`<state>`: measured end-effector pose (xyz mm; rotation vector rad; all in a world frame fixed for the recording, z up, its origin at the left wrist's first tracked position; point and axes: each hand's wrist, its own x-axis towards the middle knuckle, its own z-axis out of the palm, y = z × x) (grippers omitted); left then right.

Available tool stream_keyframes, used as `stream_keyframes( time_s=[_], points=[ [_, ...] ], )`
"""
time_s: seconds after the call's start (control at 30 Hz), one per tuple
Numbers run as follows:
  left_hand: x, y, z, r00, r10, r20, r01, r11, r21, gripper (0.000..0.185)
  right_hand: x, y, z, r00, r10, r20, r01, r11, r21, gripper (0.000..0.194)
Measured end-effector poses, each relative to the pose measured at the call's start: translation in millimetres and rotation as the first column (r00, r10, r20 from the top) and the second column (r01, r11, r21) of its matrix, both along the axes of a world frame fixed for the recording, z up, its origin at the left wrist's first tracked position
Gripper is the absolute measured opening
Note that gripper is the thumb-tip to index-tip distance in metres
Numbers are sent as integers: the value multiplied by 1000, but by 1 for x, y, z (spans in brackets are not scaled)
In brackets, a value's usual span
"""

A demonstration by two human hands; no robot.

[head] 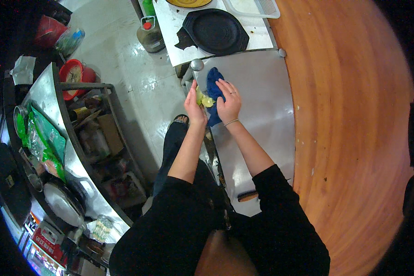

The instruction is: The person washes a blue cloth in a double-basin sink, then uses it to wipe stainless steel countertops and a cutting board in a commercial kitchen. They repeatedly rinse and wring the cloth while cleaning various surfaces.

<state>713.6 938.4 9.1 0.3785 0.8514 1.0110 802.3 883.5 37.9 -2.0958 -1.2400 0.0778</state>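
Observation:
At the left edge of a stainless-steel counter (262, 103), my left hand (195, 107) is held on its side, fingers together and straight, palm turned inward. Yellow-green scraps (205, 99), perhaps vegetable leaf, lie against that palm; whether the hand bears them is hidden. My right hand (229, 101) is on a crumpled dark blue cloth (213, 81), its fingers bent over the cloth's right side. The cloth lies on the metal between the scraps and my right fingers.
A black plate (215, 31) and a white plastic basket (272, 10) sit beyond the counter. A wooden surface (341, 120) adjoins on the right. Near my body lies a dark-edged brown object (247, 196). Left stands a metal worktable (86, 172) with a lidded pan (62, 203).

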Motion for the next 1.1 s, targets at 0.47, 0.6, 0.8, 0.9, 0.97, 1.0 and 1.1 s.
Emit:
stream_keyframes(
  time_s=[0.47, 0.6, 0.8, 0.9, 0.97, 1.0, 1.1],
  points=[
    [-63, 14, -16, 874, -157, 460, 348, 862, -369, 40, -73, 18, 19, 962, -42, -270, 53, 998, 34, 47],
    [-101, 18, 2, 851, -230, 472, 410, 853, -323, 43, -106, 15, 34, 868, -69, -493, 149, 981, 125, 50],
    [-142, 40, 58, 824, -231, 517, 414, 869, -271, 44, -147, 28, 71, 807, 22, -590, 177, 944, 278, 54],
    [-135, 83, 83, 847, -258, 465, 429, 849, -308, 42, -141, 66, 87, 678, 100, -728, 247, 902, 354, 54],
    [-122, 125, 94, 880, -282, 383, 412, 855, -315, 39, -129, 106, 93, 523, 149, -839, 315, 881, 352, 57],
    [-114, 147, 99, 858, -307, 413, 435, 861, -264, 38, -122, 128, 96, 527, 191, -828, 308, 865, 396, 58],
    [-90, 225, 112, 869, -232, 437, 364, 898, -248, 36, -104, 209, 104, 440, 309, -843, 330, 817, 472, 60]
  ],
)
